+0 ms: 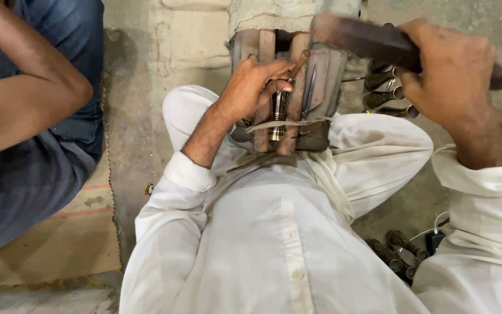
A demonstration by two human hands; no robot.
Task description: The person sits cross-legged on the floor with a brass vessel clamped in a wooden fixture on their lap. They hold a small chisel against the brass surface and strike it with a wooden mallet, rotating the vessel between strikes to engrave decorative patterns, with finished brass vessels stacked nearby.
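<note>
My left hand (250,86) grips a thin metal punch with a brown rod-like top (298,63), held against a shiny metal handle piece (278,116) that lies clamped in a worn wooden block fixture (321,81) between my knees. My right hand (454,70) is raised at the upper right and holds a dark wooden mallet-like bar (367,38), blurred by motion, above the fixture. White sleeves and a white tunic cover my arms and lap.
Another person in blue clothes (36,145) sits at the left, an arm bent across the knee. Several dark knife handles (387,96) lie right of the fixture, more handles (399,250) by my right knee. A woven mat (71,238) covers the floor on the left.
</note>
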